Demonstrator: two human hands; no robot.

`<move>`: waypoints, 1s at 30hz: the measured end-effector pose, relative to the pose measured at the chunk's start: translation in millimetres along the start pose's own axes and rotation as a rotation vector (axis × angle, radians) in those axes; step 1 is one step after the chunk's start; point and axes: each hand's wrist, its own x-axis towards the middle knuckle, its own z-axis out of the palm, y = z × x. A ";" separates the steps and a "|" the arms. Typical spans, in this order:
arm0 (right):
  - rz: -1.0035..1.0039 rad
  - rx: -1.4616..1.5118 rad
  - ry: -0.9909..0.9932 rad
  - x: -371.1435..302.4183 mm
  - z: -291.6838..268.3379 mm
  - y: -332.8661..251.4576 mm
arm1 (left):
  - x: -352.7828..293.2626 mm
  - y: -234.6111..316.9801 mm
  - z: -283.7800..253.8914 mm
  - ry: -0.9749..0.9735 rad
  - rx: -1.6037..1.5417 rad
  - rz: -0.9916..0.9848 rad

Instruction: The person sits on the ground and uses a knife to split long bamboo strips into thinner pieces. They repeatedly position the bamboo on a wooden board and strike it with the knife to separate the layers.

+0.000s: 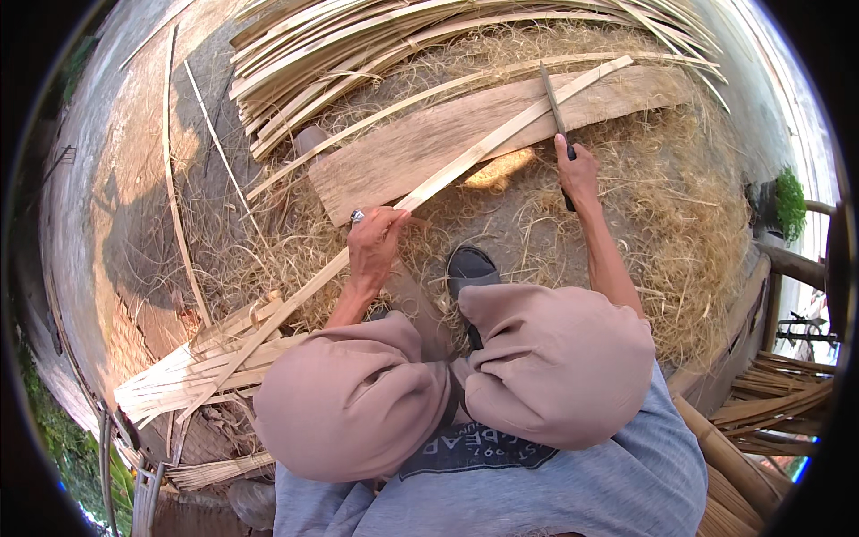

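Note:
A long pale bamboo strip [465,159] runs slantwise from the lower left up across a flat wooden board [376,170]. My left hand [372,251] is closed around the strip just off the board's near left corner, and a ring shows on one finger. In my right hand [577,170] is a dark-handled knife [554,98], gripped at its handle. Its narrow blade points away from me and lies across the strip near the strip's far end. Whether the edge touches the strip I cannot tell.
A large pile of bamboo strips [313,67] lies beyond the board. Curly shavings [680,224] cover the ground around it. More split strips [197,376] are stacked at the lower left. Thick bamboo poles [729,456] stand at the right, near a green plant [789,204].

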 end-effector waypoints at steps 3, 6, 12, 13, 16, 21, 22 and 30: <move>-0.004 0.010 -0.017 -2.8 16.4 10.1 | 6.9 25.1 -26.4 0.205 -0.115 -0.080; -0.073 -0.005 0.060 3.4 24.8 16.3 | 25.7 42.7 -23.7 0.207 0.052 0.108; 0.011 0.059 0.004 3.6 18.8 7.2 | 33.9 14.2 56.1 0.117 0.319 0.256; -0.001 0.040 0.016 3.9 18.3 6.4 | 34.4 7.2 64.4 0.130 0.323 0.283; 0.009 0.055 0.020 1.3 17.3 0.6 | 37.6 1.9 70.4 0.157 0.306 0.303; 0.006 0.077 0.025 -0.2 20.0 5.1 | 23.7 4.7 49.8 0.104 0.179 0.142; -0.001 0.085 0.033 0.4 19.0 5.4 | 14.9 5.3 36.7 0.094 0.160 0.082; 0.017 0.113 -0.041 0.5 21.9 2.3 | -44.3 -28.0 -95.1 0.478 0.160 -0.413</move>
